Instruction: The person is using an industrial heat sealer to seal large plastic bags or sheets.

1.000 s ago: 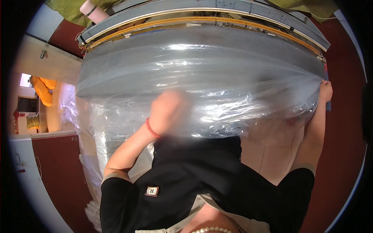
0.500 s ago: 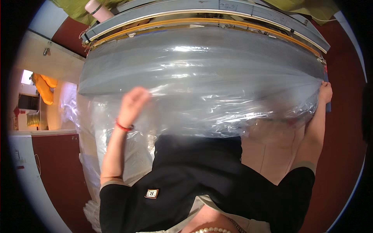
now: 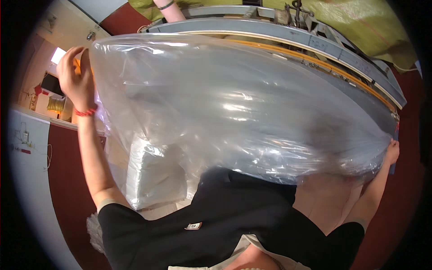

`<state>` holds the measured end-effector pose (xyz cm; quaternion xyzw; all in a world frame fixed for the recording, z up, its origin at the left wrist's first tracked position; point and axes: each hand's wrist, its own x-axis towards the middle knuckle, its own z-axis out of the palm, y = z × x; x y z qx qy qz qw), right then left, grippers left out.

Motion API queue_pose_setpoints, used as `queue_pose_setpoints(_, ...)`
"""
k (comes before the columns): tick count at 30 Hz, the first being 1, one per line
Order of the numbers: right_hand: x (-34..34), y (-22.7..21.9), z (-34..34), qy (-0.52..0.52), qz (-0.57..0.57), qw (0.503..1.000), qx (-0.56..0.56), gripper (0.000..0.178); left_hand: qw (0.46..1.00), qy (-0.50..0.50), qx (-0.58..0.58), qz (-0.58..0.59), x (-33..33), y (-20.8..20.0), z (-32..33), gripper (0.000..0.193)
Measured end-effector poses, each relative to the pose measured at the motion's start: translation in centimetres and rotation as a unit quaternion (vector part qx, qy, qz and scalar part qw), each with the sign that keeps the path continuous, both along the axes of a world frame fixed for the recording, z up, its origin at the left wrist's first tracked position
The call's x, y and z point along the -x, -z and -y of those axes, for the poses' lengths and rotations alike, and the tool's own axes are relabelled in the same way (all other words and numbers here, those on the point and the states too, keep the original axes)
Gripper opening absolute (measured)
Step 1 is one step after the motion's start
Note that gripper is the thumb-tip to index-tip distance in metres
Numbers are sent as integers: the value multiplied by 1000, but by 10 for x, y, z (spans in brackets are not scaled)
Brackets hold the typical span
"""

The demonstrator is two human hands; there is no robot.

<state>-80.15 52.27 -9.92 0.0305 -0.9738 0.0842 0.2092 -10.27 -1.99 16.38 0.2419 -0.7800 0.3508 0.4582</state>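
While the left hand (image 3: pixel 77 78) has swung out from the middle to the left edge of the big clear plastic bag (image 3: pixel 234 108), fingers curled on it, the bag looks spread wider | right hand (image 3: pixel 390 153) pinches bag's right end | small white square label (image 3: pixel 194 225) on black shirt (image 3: pixel 216 225), below bag

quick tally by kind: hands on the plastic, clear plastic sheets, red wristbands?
Hands on the plastic: 2, left hand, right hand
Clear plastic sheet: 1
Red wristband: 1
Total: 4
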Motion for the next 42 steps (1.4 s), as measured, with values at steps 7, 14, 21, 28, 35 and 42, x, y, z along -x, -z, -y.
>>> queue_pose_setpoints(7, 14, 13, -10, -54, -25, 998, 29, 34, 728, -349, -507, 301, -75, 176, 55, 56)
queue_pose_setpoints(14, 6, 5, -5, -18, -5, 1000, -14, 36, 929, -25, -368, 27, -78, 204, 103, 25)
queue_pose_setpoints(21, 13, 9, -11, -38, -10, 999, 8, 35, 553, 257, -712, -348, -49, 152, 143, 24)
queue_pose_setpoints(28, 36, 21, -34, -87, -11, 993, 79, 36, 816, 56, -538, -203, -43, 227, 205, 21)
queue_pose_setpoints(35, 32, 16, -24, -56, 17, 996, 63, 36, 874, -100, -431, -200, -24, 214, 229, 20)
queue_pose_setpoints(42, 38, 23, -46, -80, -5, 994, 69, 37, 938, 108, -313, 107, 16, 196, 98, 10)
